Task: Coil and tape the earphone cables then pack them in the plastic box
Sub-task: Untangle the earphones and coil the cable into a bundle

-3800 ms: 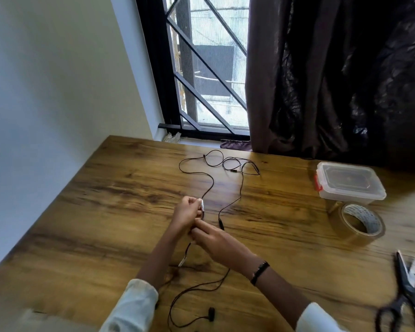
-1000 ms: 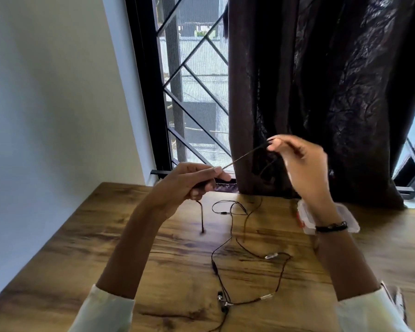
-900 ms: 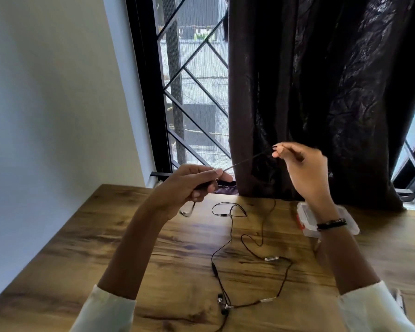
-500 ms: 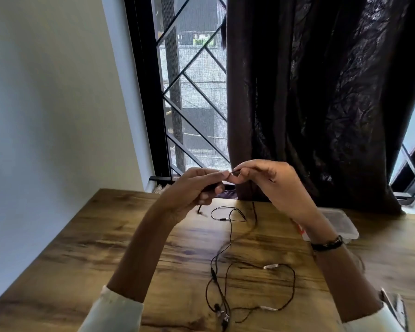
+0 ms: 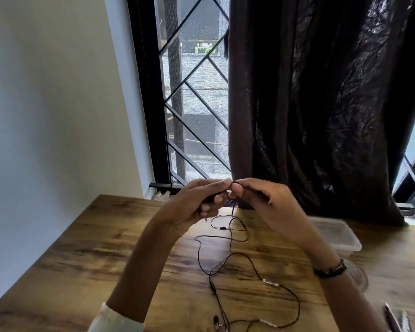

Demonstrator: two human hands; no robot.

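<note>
Both hands raised above the tabletop [image 5: 110,255], fingertips meeting in front of the dark curtain [image 5: 321,104]. Left hand [image 5: 197,207] curled, thumb and forefinger pinching the earphone cable [image 5: 228,257] at its upper end, with what looks like a small dark bundle tucked under the lower fingers; whether loops are already gathered there cannot be told. Right hand [image 5: 261,204] pinches the same strand just beside the left fingertips, other fingers loosely bent. From the pinch the cable drops to the tabletop and wanders in slack loops toward the near edge, with inline pieces and an earbud lying low in frame. Plastic box [image 5: 340,236], lid seemingly on, sits to the right, partly behind the right forearm; a tape roll [image 5: 358,276] shows blurred near the right wrist, scissors [image 5: 393,319] at the lower right corner. Judgement: coiling is barely under way, taping and packing not yet begun. To do it well, the left hand should act as the fixed anchor while the right feeds even lengths, each loop matching the others, letting the strand twist free so it does not kink. Lift slack gently; the crossings on the tabletop could snag into a knot if pulled hard.
</note>
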